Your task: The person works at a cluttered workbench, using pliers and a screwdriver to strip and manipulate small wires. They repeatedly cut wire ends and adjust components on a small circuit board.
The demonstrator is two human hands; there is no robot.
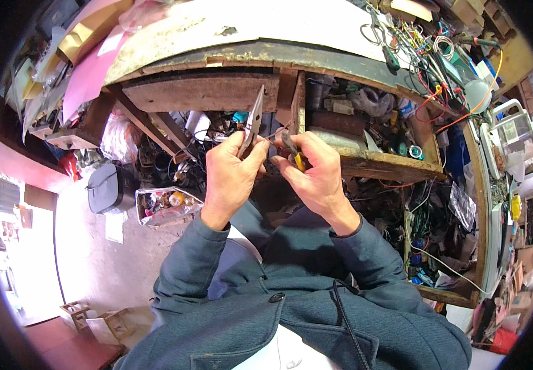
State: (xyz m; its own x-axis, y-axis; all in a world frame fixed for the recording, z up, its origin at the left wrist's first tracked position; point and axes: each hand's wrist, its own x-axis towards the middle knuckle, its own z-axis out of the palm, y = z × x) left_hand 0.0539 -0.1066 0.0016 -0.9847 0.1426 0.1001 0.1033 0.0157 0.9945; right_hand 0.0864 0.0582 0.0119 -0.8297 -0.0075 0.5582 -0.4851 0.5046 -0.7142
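My left hand (229, 176) is closed round a long, pointed metal tool (253, 121), its tip up. It looks like a scissor blade, though the fingers hide its lower end. Close beside it, my right hand (317, 176) grips small pliers with a yellow handle (300, 161), the dark jaws (288, 140) angled up and left toward the left hand. A thin dark strand seems to run between the hands, but what it is I cannot make out. Both hands are raised above my lap, in front of the wooden workbench (217, 60).
An open drawer (396, 165) full of parts juts out at the right. Tangled wires and tools (433, 68) cover the bench's right end. Left of my legs stand a box of small items (168, 206) and a dark bin (111, 188). Pink sheets (94, 77) hang at the far left.
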